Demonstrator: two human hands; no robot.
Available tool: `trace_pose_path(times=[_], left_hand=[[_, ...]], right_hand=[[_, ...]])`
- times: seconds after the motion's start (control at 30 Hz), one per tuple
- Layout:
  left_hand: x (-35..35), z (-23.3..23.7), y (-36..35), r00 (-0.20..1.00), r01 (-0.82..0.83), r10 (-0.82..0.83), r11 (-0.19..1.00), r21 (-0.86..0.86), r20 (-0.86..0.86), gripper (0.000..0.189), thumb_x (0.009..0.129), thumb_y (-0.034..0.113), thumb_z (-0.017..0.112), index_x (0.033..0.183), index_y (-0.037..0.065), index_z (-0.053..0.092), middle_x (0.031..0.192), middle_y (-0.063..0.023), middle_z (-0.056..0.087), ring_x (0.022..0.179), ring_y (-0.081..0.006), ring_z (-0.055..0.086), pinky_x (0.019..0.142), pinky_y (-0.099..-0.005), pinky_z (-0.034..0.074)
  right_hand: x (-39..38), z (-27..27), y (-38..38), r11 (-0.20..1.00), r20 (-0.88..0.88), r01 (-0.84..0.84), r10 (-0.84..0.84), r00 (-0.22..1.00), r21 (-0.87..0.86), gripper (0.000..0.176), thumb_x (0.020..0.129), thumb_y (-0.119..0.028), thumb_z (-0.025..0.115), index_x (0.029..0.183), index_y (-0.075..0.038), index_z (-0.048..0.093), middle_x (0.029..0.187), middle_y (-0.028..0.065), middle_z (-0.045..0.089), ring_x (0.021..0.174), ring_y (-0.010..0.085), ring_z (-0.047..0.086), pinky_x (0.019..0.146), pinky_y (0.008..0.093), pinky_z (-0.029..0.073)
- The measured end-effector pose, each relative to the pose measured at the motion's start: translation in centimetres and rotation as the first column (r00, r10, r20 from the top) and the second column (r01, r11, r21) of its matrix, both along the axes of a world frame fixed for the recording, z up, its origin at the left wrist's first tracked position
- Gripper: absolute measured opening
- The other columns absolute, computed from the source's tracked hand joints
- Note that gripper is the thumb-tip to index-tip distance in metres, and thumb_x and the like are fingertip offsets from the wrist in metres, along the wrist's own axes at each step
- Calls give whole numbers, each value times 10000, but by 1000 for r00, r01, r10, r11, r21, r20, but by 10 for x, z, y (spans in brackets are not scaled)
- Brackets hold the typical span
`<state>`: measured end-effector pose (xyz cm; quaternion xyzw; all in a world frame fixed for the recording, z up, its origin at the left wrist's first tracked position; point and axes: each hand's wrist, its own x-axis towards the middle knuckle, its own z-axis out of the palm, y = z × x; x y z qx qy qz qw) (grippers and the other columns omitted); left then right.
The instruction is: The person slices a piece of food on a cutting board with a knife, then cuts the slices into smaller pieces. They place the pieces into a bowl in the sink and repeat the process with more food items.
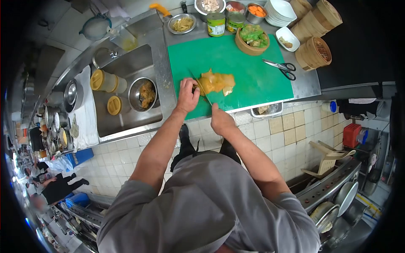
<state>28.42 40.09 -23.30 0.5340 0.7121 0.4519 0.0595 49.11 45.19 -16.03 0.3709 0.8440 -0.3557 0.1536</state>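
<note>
On the green cutting board, my right hand is closed around the handle of a knife. The thin blade points away to the upper left, across the left part of some glossy yellow-brown leafy food. My left hand presses the left end of that food with curled fingers, close beside the blade. Flat pieces of it spread out to the right of the knife. What exactly lies under my left fingers is partly hidden.
Left is a sink holding a metal bowl and plastic containers. Scissors and a bamboo steamer of greens rest on the board. Behind are cans, a bowl of strips and stacked plates.
</note>
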Motion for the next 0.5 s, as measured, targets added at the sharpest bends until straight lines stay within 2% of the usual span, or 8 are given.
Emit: trace_pose_path(times=[0.1,0.23,0.3,0.33,0.4,0.43,0.5], left_hand=[[6,4,1,997,-18,16,999,-37,-71,282,909,46,677,1177,8,598,1214,-221,585,1163,-428,564,1042,-510,481],[8,3,0,997,-27,21,996,-90,-72,296,908,45,679,1190,2,599,1228,-224,584,1169,-425,567,1044,-513,480],[6,-1,1,996,-70,67,996,48,66,291,904,48,688,1178,4,599,1237,-228,586,1176,-421,571,1048,-509,479],[4,-3,0,996,-70,67,996,46,64,291,904,48,688,1178,4,599,1237,-228,586,1176,-421,571,1048,-509,479],[0,-5,-2,999,-34,33,999,19,39,289,900,53,699,1167,7,599,1241,-232,589,1174,-423,576,1041,-506,483],[1,-6,-4,999,-34,33,999,14,41,289,900,53,699,1167,7,599,1241,-232,589,1174,-423,576,1041,-506,483],[1,-7,-5,997,-40,38,999,32,63,282,898,58,710,1152,14,597,1224,-228,596,1165,-427,578,1028,-507,487]], right_hand=[[11,-3,5,1000,-37,-20,20,999,-5,245,1005,-31,460,1237,41,486,1090,364,723,1050,541,714,926,619,553],[29,-1,10,998,-123,-24,16,992,-65,227,1013,-45,484,1221,45,490,1075,370,720,1023,553,707,908,626,542],[33,14,8,996,-161,20,-33,986,-85,219,1011,-50,509,1206,48,496,1065,377,713,1010,555,702,892,634,533],[34,18,6,996,-162,19,-33,986,-87,219,1011,-50,509,1206,48,496,1065,377,713,1010,555,702,892,634,533],[36,27,3,999,-201,51,-54,978,-20,195,1046,-107,545,1150,43,477,886,346,701,911,557,694,819,650,525],[36,33,2,998,-198,51,-55,979,-24,195,1046,-107,545,1150,43,477,886,346,701,911,557,694,819,650,525],[35,45,4,999,-88,38,-40,995,-20,216,998,-37,520,1194,53,509,1046,363,720,1001,541,722,892,622,562]])
